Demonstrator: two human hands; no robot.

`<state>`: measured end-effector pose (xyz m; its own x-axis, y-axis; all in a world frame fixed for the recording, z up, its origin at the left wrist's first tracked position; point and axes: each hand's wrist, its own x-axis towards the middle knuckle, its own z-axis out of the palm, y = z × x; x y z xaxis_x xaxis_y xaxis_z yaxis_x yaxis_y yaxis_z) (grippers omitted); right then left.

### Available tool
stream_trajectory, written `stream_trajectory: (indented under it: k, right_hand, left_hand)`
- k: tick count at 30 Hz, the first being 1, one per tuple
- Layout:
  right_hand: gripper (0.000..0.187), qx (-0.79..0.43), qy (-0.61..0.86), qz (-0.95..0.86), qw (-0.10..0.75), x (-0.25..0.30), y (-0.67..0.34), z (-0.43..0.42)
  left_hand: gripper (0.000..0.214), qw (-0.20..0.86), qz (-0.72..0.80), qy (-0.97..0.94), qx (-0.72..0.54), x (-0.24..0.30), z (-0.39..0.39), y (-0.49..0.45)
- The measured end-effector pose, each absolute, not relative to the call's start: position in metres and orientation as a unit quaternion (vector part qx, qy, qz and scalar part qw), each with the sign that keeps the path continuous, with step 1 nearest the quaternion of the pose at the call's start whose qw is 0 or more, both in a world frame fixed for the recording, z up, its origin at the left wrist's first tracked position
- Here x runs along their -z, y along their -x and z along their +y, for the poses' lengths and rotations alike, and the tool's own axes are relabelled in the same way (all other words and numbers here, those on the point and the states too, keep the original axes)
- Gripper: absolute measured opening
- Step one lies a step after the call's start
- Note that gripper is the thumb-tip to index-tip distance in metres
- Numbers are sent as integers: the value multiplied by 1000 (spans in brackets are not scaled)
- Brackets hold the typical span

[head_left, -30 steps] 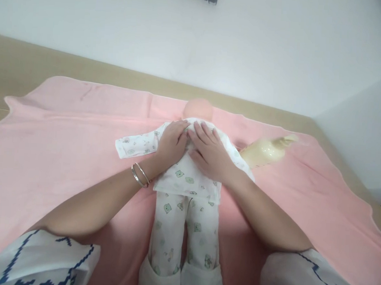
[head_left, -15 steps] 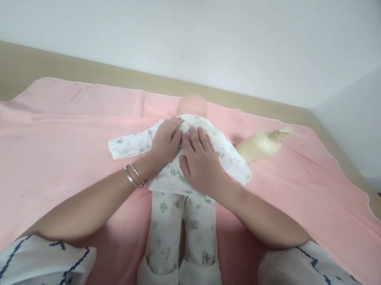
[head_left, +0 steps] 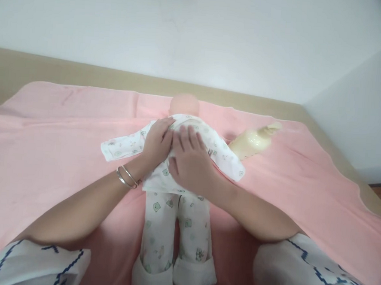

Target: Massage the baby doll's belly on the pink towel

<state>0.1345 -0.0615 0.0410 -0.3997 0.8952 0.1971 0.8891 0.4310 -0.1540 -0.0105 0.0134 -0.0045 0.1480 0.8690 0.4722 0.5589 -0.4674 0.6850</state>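
The doll [head_left: 160, 186] lies on the pink blanket [head_left: 46, 185], head [head_left: 184, 104] near the far edge; the left hand [head_left: 158, 140] rests flattened on its shirt [head_left: 223, 155], the right hand [head_left: 192, 162] spread open over it, neither clasping.

Broadest room: over the pink cloth [head_left: 40, 163], left of the doll [head_left: 164, 181] and its outstretched sleeve [head_left: 122, 146]. At right, the other sleeve [head_left: 229, 162] and a glossy yellowish object [head_left: 253, 142] just beyond it obstruct; bare cloth lies farther out. Left hand [head_left: 158, 142] and right hand [head_left: 191, 159] block the doll's back, only 1 slit between them. 2 forearms [head_left: 86, 205] bar low side approaches. Wall [head_left: 196, 44] limits reach past the head [head_left: 184, 104].
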Motion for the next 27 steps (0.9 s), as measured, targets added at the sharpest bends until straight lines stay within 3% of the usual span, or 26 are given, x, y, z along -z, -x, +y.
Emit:
stream_trajectory:
  k: [5,12,19,27]
  right_hand:
    - [65,-11,494,-859,137,-40,-130,-69]
    - [67,-88,560,-805,174,-36,-151,-27]
    - [77,-99,612,-760,196,-30,-159,-12]
    - [72,-86,591,-788,150,-32,-168,-1]
  left_hand:
    - [43,187,492,-725,-445,4,13,11]
    - [43,166,486,-748,-420,1,13,9]
    - [60,148,523,-766,-344,1,19,9]
    - [52,93,487,-821,-284,-15,-18,-3]
